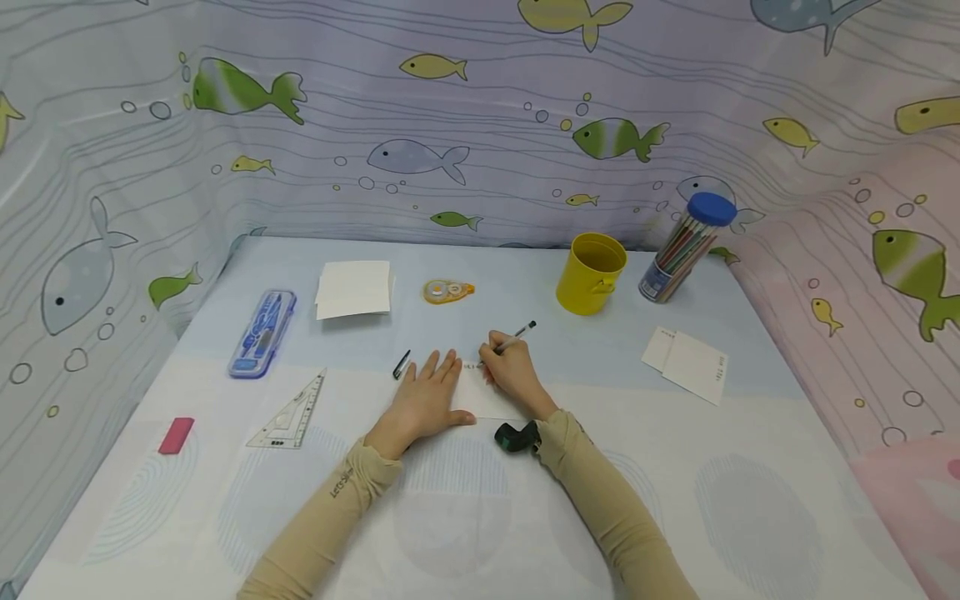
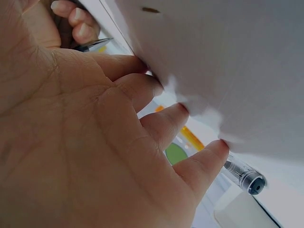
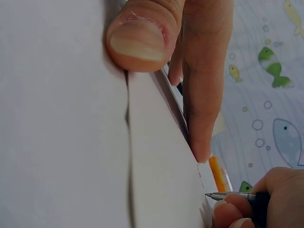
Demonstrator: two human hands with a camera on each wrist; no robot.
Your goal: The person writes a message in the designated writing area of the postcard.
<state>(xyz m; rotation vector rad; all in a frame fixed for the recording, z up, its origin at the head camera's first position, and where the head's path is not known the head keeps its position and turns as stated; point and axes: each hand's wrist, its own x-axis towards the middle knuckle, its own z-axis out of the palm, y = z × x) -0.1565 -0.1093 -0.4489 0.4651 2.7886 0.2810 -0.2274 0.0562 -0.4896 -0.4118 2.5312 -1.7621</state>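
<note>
Between the person's hands a white sheet of paper [image 1: 487,402] lies on the table, with a short row of small dark marks near its top edge. The left hand [image 1: 427,396] rests flat on its left side, fingers spread; in the right wrist view that thumb [image 3: 140,42] presses the paper's near edge. The right hand [image 1: 516,371] pinches a pen [image 1: 523,330], its tip [image 3: 211,195] at the marks. A clear pen cap with a dark end [image 2: 244,176] lies just beyond the left fingertips. Below the right wrist is a dark strapped-on device [image 1: 516,437].
Leftward lie a pink eraser [image 1: 176,435], a set square [image 1: 288,417] and a blue case [image 1: 262,333]. Farther back are stacked white paper [image 1: 353,289], orange correction tape [image 1: 447,290], a yellow mug [image 1: 588,279] and a blue-lidded jar of pencils [image 1: 682,250]. Two written cards [image 1: 693,367] lie right.
</note>
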